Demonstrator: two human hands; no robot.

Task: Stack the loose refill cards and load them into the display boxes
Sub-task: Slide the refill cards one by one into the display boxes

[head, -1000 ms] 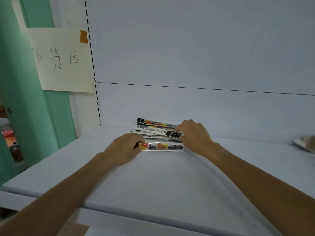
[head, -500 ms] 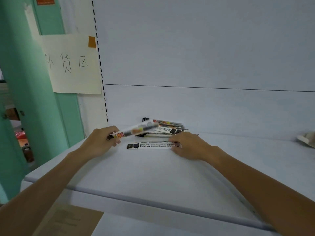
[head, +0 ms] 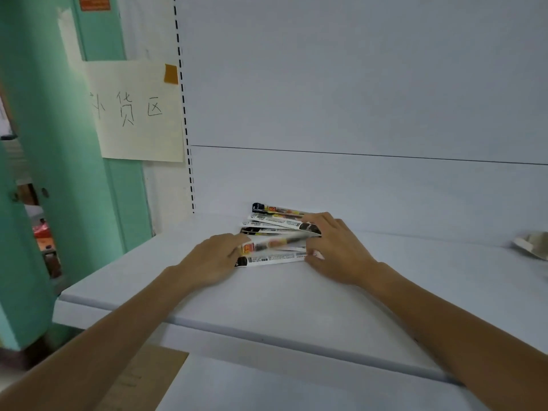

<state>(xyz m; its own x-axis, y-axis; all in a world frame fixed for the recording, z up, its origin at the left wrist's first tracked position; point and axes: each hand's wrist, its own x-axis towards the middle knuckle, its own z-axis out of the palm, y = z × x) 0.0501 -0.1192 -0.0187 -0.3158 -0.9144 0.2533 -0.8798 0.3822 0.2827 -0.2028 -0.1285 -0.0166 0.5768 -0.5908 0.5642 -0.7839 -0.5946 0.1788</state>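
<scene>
Far left: green door frame [head: 59,143], orange label [head: 95,2] at top, text unreadable. Paper note [head: 136,111] held by orange tape [head: 171,74], handwritten "货区"; the character before it is only partly legible. Brown cardboard [head: 142,378] below the shelf edge.

Left hand [head: 216,259] on white shelf [head: 267,298], grip pinching the left end of the lifted card [head: 275,242], which is motion-blurred with red/yellow print. Front card [head: 272,258] lies flat just below it: black end, barcode, text too small to read. Remaining refill cards [head: 275,223] are fanned behind, against the back panel.

Right hand [head: 335,247]: grip released, fingers [head: 318,218] laid across the cards' right ends, pressing.

Far right: pale object [head: 533,244], can't identify.
</scene>
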